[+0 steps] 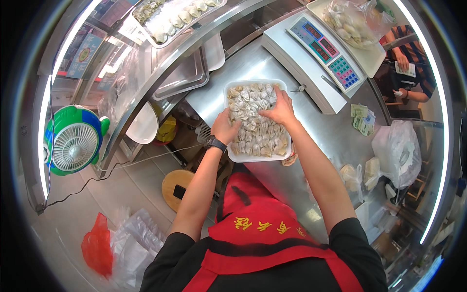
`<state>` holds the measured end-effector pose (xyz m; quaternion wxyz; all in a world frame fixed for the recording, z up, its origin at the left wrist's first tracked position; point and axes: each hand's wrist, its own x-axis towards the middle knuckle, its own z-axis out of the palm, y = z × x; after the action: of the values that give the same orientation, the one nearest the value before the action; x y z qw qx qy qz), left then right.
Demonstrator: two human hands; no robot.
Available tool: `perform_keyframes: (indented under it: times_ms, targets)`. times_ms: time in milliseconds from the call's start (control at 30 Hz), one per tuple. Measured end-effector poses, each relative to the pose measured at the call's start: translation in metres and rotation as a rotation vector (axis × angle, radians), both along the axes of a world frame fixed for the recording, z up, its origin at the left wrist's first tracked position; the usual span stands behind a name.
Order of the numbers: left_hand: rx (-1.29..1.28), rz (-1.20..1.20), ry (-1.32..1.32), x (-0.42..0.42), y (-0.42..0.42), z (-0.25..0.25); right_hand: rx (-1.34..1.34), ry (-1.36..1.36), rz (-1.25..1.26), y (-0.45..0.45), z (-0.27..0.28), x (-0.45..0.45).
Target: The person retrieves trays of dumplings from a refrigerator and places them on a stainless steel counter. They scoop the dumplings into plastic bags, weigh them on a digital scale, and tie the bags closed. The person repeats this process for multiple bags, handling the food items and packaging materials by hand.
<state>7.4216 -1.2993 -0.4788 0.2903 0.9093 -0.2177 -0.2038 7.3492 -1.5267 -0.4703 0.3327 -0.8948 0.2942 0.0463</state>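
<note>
A white plastic tray [259, 157] filled with rows of small wrapped dumplings [251, 126] sits at the front edge of the steel counter. My left hand [223, 128], with a dark watch on the wrist, grips the tray's left rim, its thumb reaching over the dumplings. Across from it, my right hand [281, 107] lies over the right side of the tray. Its thumb touches dumplings near the middle, and its fingers are spread away from the thumb towards the far right corner.
A digital scale [321, 54] with a bagged load of dumplings [346, 27] stands behind right. Banknotes [363, 118] and a plastic bag roll [401, 153] lie rightward. Left are a green fan [74, 140] and a round stool [175, 182] bearing a phone. A person [408, 65] stands beyond the glass.
</note>
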Motion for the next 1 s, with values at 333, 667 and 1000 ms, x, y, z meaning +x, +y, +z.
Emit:
perform_keyframes:
  times_ms: [333,667,1000]
  targets:
    - [-0.188,0.15,0.028,-0.016,-0.006,-0.039,-0.073,0.271,-0.051,-0.009,0.002,0.053]
    - [-0.273,0.189,0.11,-0.016,-0.005,-0.035,0.047,0.198,0.244,-0.037,-0.015,0.054]
    - [-0.306,0.207,0.086,-0.016,-0.007,-0.033,0.029,0.325,0.368,-0.032,-0.001,0.071]
